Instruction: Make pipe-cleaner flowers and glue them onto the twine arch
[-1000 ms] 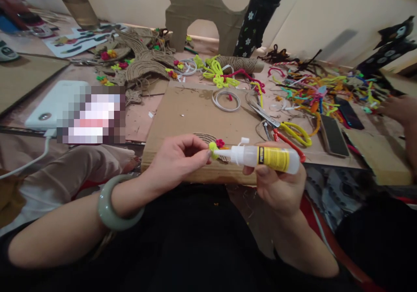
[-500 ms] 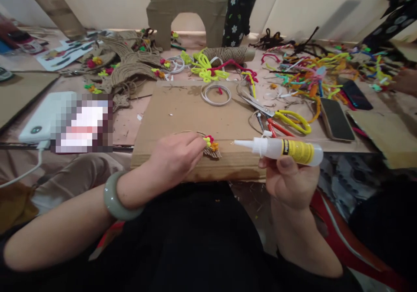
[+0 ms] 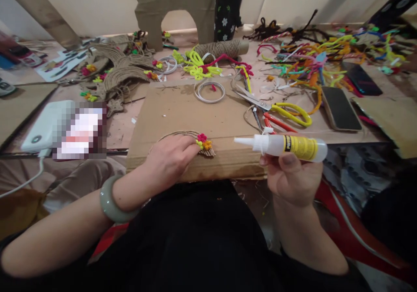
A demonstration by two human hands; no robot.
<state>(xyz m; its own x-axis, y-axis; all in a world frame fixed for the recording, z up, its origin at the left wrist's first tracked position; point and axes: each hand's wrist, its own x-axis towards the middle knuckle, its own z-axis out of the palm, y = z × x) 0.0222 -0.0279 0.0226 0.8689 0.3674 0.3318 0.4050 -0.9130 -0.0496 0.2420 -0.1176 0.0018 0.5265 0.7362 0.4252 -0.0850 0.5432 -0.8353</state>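
Observation:
My left hand (image 3: 171,155), with a pale green bangle (image 3: 114,198) at the wrist, is closed on a curved twine piece (image 3: 177,133) lying on a cardboard board (image 3: 182,109). Pink, yellow and orange flowers (image 3: 204,142) sit at the piece's right end, just past my fingertips; much of the twine is hidden under the hand. In my right hand (image 3: 291,179) is a glue bottle (image 3: 289,147) with a yellow label, held nearly level. Its white nozzle points left, apart from the flowers, and the small cap hangs beside the neck.
Yellow-handled scissors (image 3: 276,109) and a red-handled tool (image 3: 276,124) lie at the board's right edge. Behind are a ribbon roll (image 3: 210,93), a twine spool (image 3: 221,49) and pipe cleaners (image 3: 312,61). Phones (image 3: 340,108) lie right; a white power bank (image 3: 45,124) lies left.
My view has shifted slightly, so the table appears lower left. The flowers and twine show more clearly beyond my left fingers. The glue bottle stays in my right hand, its tip farther from the flowers.

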